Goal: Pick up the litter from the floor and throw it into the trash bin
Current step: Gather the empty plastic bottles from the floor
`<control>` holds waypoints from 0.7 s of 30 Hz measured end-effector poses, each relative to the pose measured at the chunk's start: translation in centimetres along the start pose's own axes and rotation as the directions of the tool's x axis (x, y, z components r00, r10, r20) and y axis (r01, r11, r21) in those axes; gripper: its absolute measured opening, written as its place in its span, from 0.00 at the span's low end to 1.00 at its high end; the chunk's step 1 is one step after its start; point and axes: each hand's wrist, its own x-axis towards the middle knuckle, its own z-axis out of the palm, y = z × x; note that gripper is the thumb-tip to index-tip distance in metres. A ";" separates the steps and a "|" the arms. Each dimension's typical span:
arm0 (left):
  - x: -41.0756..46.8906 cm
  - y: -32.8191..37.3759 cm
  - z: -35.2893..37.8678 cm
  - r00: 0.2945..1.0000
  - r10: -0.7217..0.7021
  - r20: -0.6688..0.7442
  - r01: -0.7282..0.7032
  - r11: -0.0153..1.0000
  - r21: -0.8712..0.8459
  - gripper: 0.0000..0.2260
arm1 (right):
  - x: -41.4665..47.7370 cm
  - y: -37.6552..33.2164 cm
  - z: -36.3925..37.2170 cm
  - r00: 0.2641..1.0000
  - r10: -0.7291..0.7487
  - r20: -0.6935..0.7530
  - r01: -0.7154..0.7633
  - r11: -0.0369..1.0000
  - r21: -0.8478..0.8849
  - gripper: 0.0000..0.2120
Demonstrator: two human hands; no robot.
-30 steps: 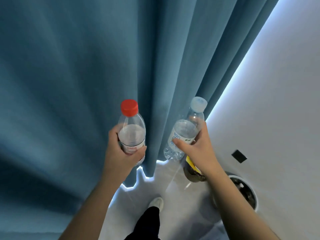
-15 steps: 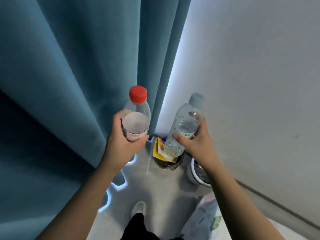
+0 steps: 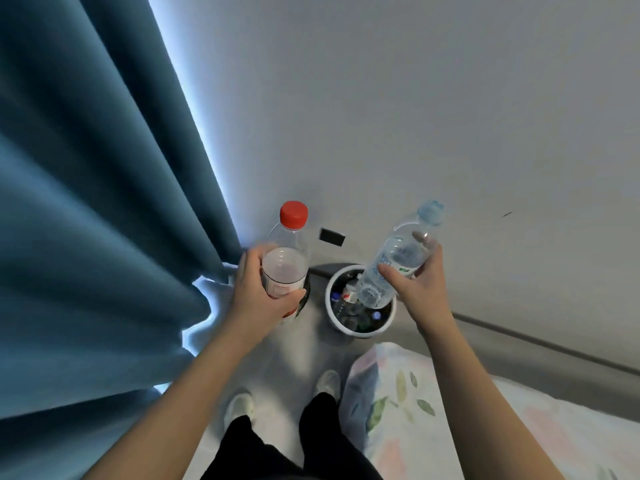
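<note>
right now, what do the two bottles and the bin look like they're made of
Red-capped bottle: clear glossy plastic, see-through wall with highlights. Blue-capped bottle: thin clear plastic, ribbed near its base. Trash bin: smooth white rim and wall, probably plastic; the look leaves ceramic or painted metal open.

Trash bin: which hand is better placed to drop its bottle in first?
Probably the right. The right hand holds the blue-capped bottle tilted, its base in line with the trash bin opening in this view. The left hand holds the red-capped bottle upright, to the left of the rim.
</note>
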 end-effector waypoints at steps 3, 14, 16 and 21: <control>2.2 -1.1 5.2 0.992 -0.118 0.054 0.119 0.993 -0.011 0.34 | 3.7 4.1 -3.0 0.996 0.087 -0.033 -0.087 0.996 0.001 0.32; 15.2 -21.3 26.0 0.891 -0.373 0.258 0.349 0.927 0.134 0.32 | 16.4 32.9 -0.9 0.897 0.432 -0.098 -0.436 0.899 -0.033 0.35; 17.2 -26.1 29.7 0.868 -0.398 0.298 0.358 0.916 0.182 0.32 | 18.3 37.8 0.1 0.885 0.442 -0.147 -0.450 0.893 -0.020 0.35; 19.9 -36.3 36.5 0.828 -0.455 0.328 0.359 0.879 0.314 0.30 | 22.2 47.8 2.6 0.879 0.437 -0.190 -0.455 0.888 -0.063 0.36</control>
